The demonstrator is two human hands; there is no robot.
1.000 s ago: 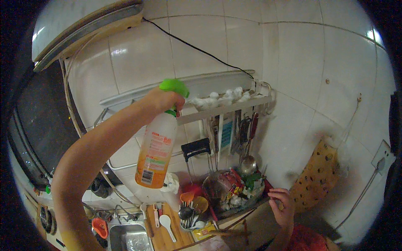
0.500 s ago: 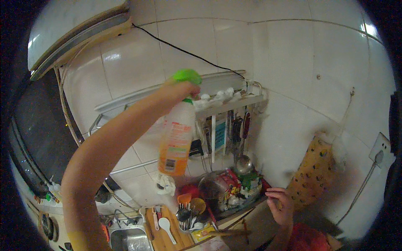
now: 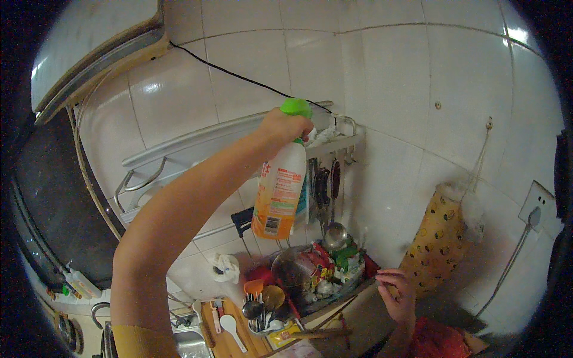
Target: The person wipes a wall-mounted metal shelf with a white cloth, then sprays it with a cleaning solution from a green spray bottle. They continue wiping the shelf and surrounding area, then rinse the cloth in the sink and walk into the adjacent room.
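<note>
My left hand [image 3: 287, 126] grips a spray bottle [image 3: 279, 200] by its neck, just under the green trigger head. Orange liquid fills the bottom of the white-labelled bottle, which hangs nearly upright in front of a wall rack [image 3: 334, 145]. Crumpled white pieces lie on that rack, and knives and other utensils [image 3: 328, 185] hang beneath it, partly hidden by the bottle. Lower right, my right hand [image 3: 398, 293] is raised with its fingers loosely bent and apart, and nothing shows in them. It is nearest to a dark tray [image 3: 334, 303] heaped with colourful packets.
A metal ladle [image 3: 336, 236] hangs above the tray. Left of it stand a utensil holder [image 3: 258, 319], a wooden board [image 3: 209, 328] with a white spoon [image 3: 232, 332], and a sink [image 3: 194, 346]. On the right wall hang a yellow patterned bag [image 3: 434, 238] and a socket with a plug [image 3: 536, 206].
My left hand has carried the spray bottle to the right along the rack. The view has shifted slightly to the right. My right hand stays about the same.
</note>
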